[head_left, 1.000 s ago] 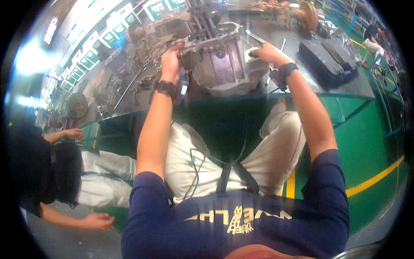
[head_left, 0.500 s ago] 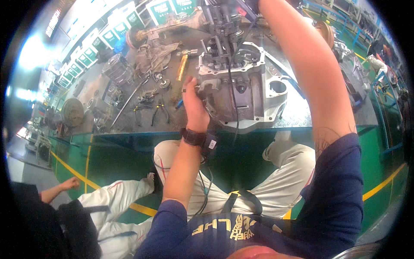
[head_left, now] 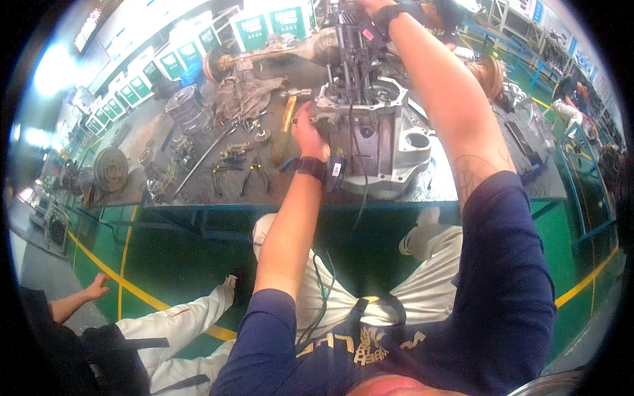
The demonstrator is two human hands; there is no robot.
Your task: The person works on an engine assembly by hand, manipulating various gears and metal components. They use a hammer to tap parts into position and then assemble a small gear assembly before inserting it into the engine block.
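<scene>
Left hand (head_left: 309, 133) is at the casing (head_left: 380, 146), mid-frame; right hand (head_left: 374, 5), top centre; grips unclear. Uneven force could tilt the gear shafts (head_left: 352, 47).

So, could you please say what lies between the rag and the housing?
In the head view, a yellow-handled hammer and the left hand lie between rag and housing.

1. Your navy-sleeved left arm (head_left: 285, 231) reaches forward, your bare left hand (head_left: 310, 134) pointing away beyond its black-banded wrist (head_left: 311, 167).
2. Your navy-sleeved right arm (head_left: 450, 89) stretches far out, slanting inward; your bare right hand (head_left: 375, 4) meets the view's upper edge, grip unclear.
</scene>
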